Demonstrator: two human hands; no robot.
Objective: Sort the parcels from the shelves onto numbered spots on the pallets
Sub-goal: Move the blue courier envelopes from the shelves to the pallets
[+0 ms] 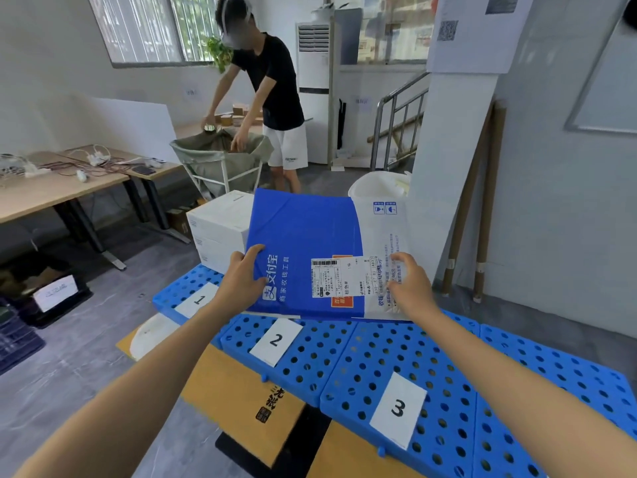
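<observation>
A person (272,81) reaches into a grey bag (213,160) near wooden desks (51,191).

**Small parcel-sorting room with office fittings.** Blue perforated pallets (379,367) on the grey floor (86,357) carry paper cards (275,340) numbered 1, 2 and 3. A blue-and-white parcel (303,243) bearing a shipping label (339,276) is held over them, and white cartons (220,222) stand at their far left corner. Behind, a second person (275,91) reaches into a sack (213,160) hung on a frame. Desks (51,194) strewn with cables, a standing air conditioner (313,56) and a stair rail (379,132) stand around the room.
</observation>
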